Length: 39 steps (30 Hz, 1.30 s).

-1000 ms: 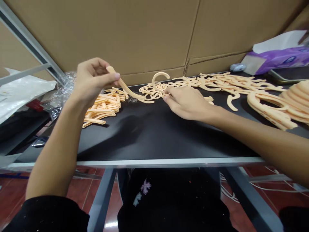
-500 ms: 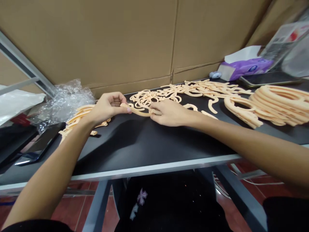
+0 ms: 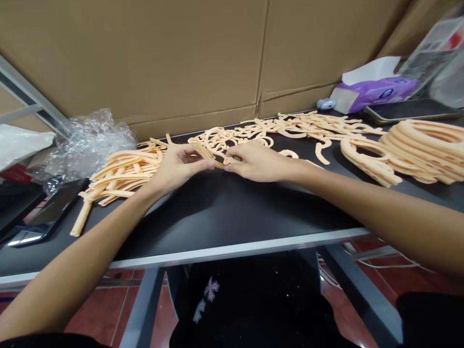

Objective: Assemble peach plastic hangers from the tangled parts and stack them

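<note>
Between my hands is a curved, flat peach-coloured strip (image 3: 203, 150), held just above the black tabletop (image 3: 232, 208). My left hand (image 3: 177, 166) is closed on its left part, with the thumb along the near side. Fingers of my right hand (image 3: 257, 162) pinch the right end, and they hide part of it. Just behind both hands lies a heap of small curly peach pieces (image 3: 217, 137). Close to my left wrist is a pile of longer peach strips (image 3: 119, 169).
Stacked peach oval rings (image 3: 424, 150) stand on the right, with a purple tissue pack (image 3: 377, 94) and a dark phone (image 3: 413, 110) behind. Crumpled clear plastic wrap (image 3: 87, 142) and another dark phone (image 3: 50, 212) are on the left. A cardboard wall (image 3: 181, 58) closes the back.
My left hand has moved right, nearer my right hand, and the strip is now tilted with its left end raised. More of the left pile shows.
</note>
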Tool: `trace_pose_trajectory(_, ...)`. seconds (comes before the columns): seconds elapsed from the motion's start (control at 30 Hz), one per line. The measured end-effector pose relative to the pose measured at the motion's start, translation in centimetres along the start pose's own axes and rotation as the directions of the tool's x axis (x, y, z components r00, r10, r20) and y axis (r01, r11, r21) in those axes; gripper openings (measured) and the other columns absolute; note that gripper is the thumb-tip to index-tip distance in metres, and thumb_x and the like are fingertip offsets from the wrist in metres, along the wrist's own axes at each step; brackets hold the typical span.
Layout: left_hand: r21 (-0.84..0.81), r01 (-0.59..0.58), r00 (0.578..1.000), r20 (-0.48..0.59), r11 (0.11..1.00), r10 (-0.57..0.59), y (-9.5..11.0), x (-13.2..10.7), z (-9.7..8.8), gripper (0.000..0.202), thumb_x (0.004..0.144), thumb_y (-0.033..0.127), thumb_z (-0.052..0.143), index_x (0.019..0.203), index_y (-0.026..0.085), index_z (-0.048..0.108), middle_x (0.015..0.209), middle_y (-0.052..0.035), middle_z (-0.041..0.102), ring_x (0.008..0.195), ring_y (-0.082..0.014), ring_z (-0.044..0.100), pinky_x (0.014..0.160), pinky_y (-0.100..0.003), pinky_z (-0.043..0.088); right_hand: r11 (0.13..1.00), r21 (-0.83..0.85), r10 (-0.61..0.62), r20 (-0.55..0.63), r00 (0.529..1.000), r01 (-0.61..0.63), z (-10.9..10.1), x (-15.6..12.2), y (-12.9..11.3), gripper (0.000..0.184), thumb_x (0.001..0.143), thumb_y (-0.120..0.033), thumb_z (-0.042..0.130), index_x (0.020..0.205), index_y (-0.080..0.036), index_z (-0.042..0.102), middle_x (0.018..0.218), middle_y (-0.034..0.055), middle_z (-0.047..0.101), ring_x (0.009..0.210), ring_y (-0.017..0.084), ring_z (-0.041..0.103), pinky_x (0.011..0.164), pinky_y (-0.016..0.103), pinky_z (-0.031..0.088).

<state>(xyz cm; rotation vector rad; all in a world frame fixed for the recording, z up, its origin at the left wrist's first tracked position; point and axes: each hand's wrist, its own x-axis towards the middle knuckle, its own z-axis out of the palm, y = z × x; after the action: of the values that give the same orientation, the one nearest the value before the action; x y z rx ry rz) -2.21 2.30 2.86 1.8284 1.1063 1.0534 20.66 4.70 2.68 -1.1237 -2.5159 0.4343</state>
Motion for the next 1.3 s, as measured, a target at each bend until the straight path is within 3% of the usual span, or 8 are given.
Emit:
trace_pose_trajectory(0.23, -0.013, 0.020, 1.000, -0.020, 1.000, -0.021, -0.5, 0.3, -0.5, 0.034, 0.072, 0.042, 0.091, 0.085, 0.014, 0.077, 0.081, -0.0078, 0.079, 0.078, -0.0225, 0.075, 0.080, -0.035, 0.063, 0.998, 0.060, 0.006, 0.060, 0.998, -0.010, -1.4, -0.2, -0.4, 0.029, 0.099, -0.029, 0.049, 0.084, -0.016, 0.070, 0.082, 0.0019, 0.068, 0.074, 0.014, 0.056, 0.069, 0.028, 0.032)
trace_pose_trajectory(0.37, -0.127, 0.099, 0.994, -0.023, 0.987, -0.103, -0.9, 0.3, -0.5, 0.037, 0.068, 0.038, 0.094, 0.088, 0.013, 0.076, 0.085, -0.0083, 0.081, 0.078, -0.0218, 0.077, 0.082, -0.035, 0.065, 0.998, 0.055, -0.035, 0.039, 0.999, 0.033, -1.4, 0.0, 0.2, 0.028, 0.097, -0.028, 0.053, 0.096, -0.014, 0.078, 0.086, 0.0031, 0.074, 0.076, 0.015, 0.059, 0.071, 0.028, 0.035)
trace_pose_trajectory(0.5, -0.201, 0.162, 0.986, -0.015, 0.966, -0.169, -0.9, 0.2, -0.5, 0.042, 0.063, 0.036, 0.098, 0.089, 0.012, 0.076, 0.087, -0.0097, 0.082, 0.080, -0.0231, 0.079, 0.084, -0.037, 0.067, 0.995, 0.076, -0.059, 0.018, 0.998, 0.057, -1.2, 0.0, 0.2, 0.027, 0.093, -0.021, 0.057, 0.101, -0.012, 0.081, 0.091, 0.0057, 0.077, 0.078, 0.015, 0.062, 0.073, 0.027, 0.038)
trace_pose_trajectory(0.8, -0.208, 0.167, 0.984, -0.022, 0.964, -0.175, -1.2, 0.4, -0.6, 0.037, 0.060, 0.030, 0.098, 0.086, 0.011, 0.079, 0.087, -0.0106, 0.082, 0.082, -0.0255, 0.081, 0.087, -0.040, 0.069, 0.997, 0.067, -0.042, 0.058, 0.997, 0.038, -1.4, 0.1, 0.4, 0.028, 0.092, -0.015, 0.057, 0.100, -0.015, 0.084, 0.101, 0.0069, 0.081, 0.089, 0.017, 0.068, 0.079, 0.028, 0.043)
trace_pose_trajectory(0.97, -0.176, 0.160, 0.986, -0.026, 0.971, -0.168, -1.4, 0.5, -0.8, 0.033, 0.061, 0.028, 0.097, 0.085, 0.011, 0.080, 0.086, -0.0095, 0.082, 0.077, -0.0230, 0.080, 0.083, -0.036, 0.069, 0.997, 0.071, -0.014, 0.029, 0.999, 0.012, -1.4, 0.0, 0.2, 0.025, 0.091, -0.017, 0.061, 0.097, -0.015, 0.084, 0.094, 0.0055, 0.081, 0.082, 0.015, 0.066, 0.075, 0.028, 0.042)
trace_pose_trajectory(1.3, -0.217, 0.183, 0.982, -0.004, 0.959, -0.189, -1.4, 0.5, -0.8, 0.038, 0.060, 0.027, 0.098, 0.088, 0.010, 0.079, 0.086, -0.0130, 0.082, 0.081, -0.0277, 0.081, 0.085, -0.042, 0.070, 0.997, 0.082, -0.012, 0.057, 0.998, 0.007, -1.7, -0.1, 0.0, 0.026, 0.089, -0.018, 0.061, 0.095, -0.014, 0.085, 0.084, 0.0039, 0.079, 0.071, 0.013, 0.061, 0.072, 0.028, 0.040)
